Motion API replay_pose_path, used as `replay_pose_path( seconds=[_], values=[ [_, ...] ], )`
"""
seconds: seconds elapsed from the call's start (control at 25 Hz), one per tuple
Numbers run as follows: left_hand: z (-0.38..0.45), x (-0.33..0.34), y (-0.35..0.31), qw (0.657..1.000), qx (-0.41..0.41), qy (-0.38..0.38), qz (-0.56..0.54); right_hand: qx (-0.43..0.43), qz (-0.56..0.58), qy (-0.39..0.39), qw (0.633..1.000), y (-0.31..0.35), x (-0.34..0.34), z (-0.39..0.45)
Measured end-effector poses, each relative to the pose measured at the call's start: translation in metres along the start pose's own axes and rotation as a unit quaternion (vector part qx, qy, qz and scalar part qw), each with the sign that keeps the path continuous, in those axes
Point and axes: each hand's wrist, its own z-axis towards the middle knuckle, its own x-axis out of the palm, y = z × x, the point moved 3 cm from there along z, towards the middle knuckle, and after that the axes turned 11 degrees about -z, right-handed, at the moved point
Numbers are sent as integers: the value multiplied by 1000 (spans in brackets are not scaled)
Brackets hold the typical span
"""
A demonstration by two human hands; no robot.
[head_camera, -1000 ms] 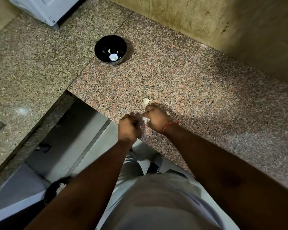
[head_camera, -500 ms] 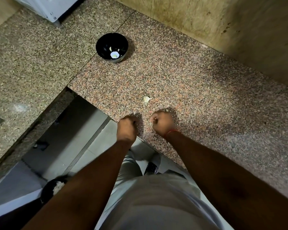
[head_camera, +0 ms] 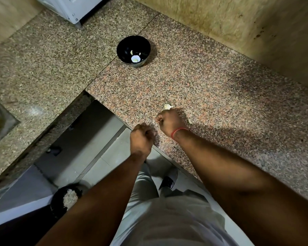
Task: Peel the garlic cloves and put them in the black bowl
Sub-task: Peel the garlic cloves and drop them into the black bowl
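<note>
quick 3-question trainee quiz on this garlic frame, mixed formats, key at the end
1. True or false: the black bowl already has pale pieces inside.
2. The loose garlic clove on the counter lies nearest which hand? A) left hand B) right hand
3. Fill in: the red band sits on the ____ wrist.

Key: 1 true; 2 B; 3 right

Red wrist thread (head_camera: 179, 132), grey trousers (head_camera: 167, 219)
</note>
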Motion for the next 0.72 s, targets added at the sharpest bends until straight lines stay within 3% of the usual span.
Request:
replay_pose_path(
  seconds=[0.16,0.28,0.4,0.52,0.72],
  values=[
    [-9,2,-4,997,10,10,-79,-117,-133,53,983,11,4,-1],
    [-13,3,-8,997,52,1,-48,-126,-148,92,977,-2,0,-20],
    [-12,8,-12,998,47,29,11,6,38,28,999,-26,-9,-42],
    [-13,13,-19,989,80,65,103,194,214,-59,955,-53,-14,-62],
    [-9,12,-22,997,39,51,43,169,133,-73,974,-55,-10,-72]
  ],
)
